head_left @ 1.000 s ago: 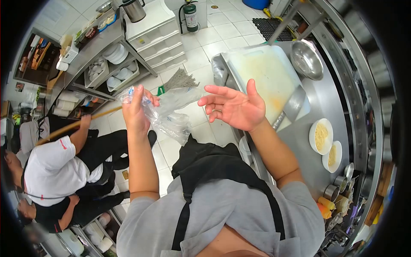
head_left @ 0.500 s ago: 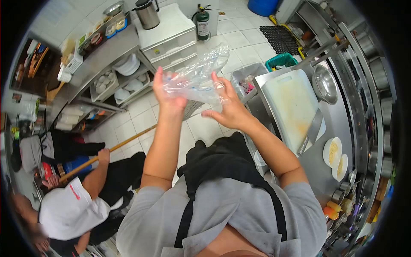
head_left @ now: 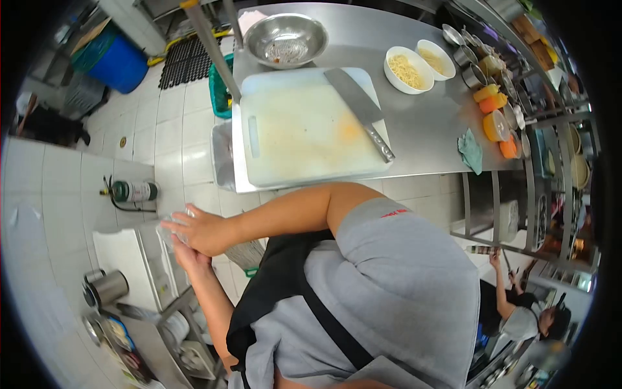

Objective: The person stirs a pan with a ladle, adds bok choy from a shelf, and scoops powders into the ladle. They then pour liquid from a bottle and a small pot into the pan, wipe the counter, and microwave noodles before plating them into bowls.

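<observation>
My right hand (head_left: 206,230) lies over my left hand (head_left: 190,258) at the left of the view, beyond the edge of the steel counter. Crumpled clear plastic, the bag (head_left: 167,231), shows around the fingertips; most of it is hidden behind the hands. Both hands press together on the bag, the right with its fingers partly spread. On the counter nearby, a large cleaver (head_left: 355,97) rests across the right side of a white cutting board (head_left: 291,139) that has yellowish stains.
The steel counter (head_left: 434,139) holds a metal bowl (head_left: 286,40), a white bowl (head_left: 408,70) of noodles, squeeze bottles (head_left: 494,102) and a green cloth (head_left: 470,152). A fire extinguisher (head_left: 133,191), a steel jug (head_left: 107,287) and a white drawer unit (head_left: 126,266) stand left. Another person (head_left: 525,318) works at lower right.
My view has swung right towards the counter. The bag, spread out between my raised, parted hands before, is now bunched up between hands brought together. The person with the broom has left the view.
</observation>
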`<act>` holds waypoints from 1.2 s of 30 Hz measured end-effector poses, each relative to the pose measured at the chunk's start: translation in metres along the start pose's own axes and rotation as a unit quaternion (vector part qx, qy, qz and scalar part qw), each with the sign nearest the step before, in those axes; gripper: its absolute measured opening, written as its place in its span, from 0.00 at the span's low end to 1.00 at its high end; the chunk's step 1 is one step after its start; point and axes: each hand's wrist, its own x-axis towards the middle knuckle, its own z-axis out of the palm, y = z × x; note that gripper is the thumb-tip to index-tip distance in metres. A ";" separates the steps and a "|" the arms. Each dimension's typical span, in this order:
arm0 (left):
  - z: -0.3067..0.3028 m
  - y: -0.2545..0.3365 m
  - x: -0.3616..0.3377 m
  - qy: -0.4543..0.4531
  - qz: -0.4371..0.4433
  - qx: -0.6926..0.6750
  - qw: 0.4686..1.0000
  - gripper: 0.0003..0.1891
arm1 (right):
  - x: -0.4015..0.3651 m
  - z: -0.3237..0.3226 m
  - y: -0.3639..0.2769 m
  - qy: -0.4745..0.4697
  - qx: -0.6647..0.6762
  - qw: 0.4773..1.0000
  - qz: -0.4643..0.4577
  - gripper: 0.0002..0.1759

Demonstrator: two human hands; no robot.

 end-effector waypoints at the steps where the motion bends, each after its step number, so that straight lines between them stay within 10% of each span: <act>1: 0.002 0.006 0.019 -0.035 -0.018 -0.006 0.999 0.29 | 0.011 -0.005 0.012 -0.045 -0.018 0.999 -0.019 0.21; 8: -0.005 0.033 0.148 -0.201 -0.121 -0.056 0.971 0.28 | 0.067 -0.041 0.067 -0.100 0.080 0.991 0.050 0.16; 11: -0.016 0.029 0.237 -0.566 -0.117 -0.099 0.810 0.27 | 0.085 -0.048 0.089 -0.133 0.137 0.978 0.088 0.11; 12: 0.003 0.041 0.233 -0.571 -0.125 -0.098 0.805 0.27 | 0.090 -0.044 0.103 -0.128 0.133 0.978 0.097 0.11; 14: 0.059 0.076 0.206 -0.099 -0.274 -0.074 0.954 0.27 | 0.101 -0.042 0.129 -0.007 0.268 0.951 0.154 0.15; 15: 0.048 0.074 0.241 -0.107 -0.282 -0.070 0.951 0.27 | 0.106 -0.038 0.137 -0.001 0.262 0.951 0.164 0.15; 17: 0.015 0.067 0.326 -0.397 -0.334 -0.096 0.850 0.35 | 0.120 -0.030 0.151 0.152 0.096 0.950 0.256 0.21; 19: 0.074 0.095 0.286 -0.352 -0.282 0.114 0.885 0.41 | 0.142 -0.023 0.174 0.063 0.132 0.941 0.306 0.24; 24: 0.085 0.148 0.361 -0.400 -0.453 -0.037 0.796 0.46 | 0.190 0.009 0.219 0.131 0.002 0.926 0.355 0.15; 27: 0.078 0.208 0.390 -0.331 -0.358 0.291 0.823 0.39 | 0.176 0.043 0.269 0.115 -0.021 0.883 0.455 0.12; 32: 0.035 0.291 0.472 -0.362 -0.329 0.235 0.840 0.34 | 0.051 0.068 0.346 -0.286 0.067 0.737 0.609 0.34; 34: 0.027 0.317 0.500 -0.295 -0.296 0.243 0.875 0.31 | -0.001 0.070 0.337 -0.236 0.052 0.701 0.671 0.31; 35: 0.027 0.328 0.509 -0.285 -0.286 0.234 0.884 0.29 | 0.015 0.051 0.313 -0.143 0.146 0.548 0.811 0.27; 36: 0.026 0.338 0.522 -0.287 -0.283 0.234 0.885 0.29 | 0.013 0.052 0.300 -0.065 0.143 0.540 0.827 0.24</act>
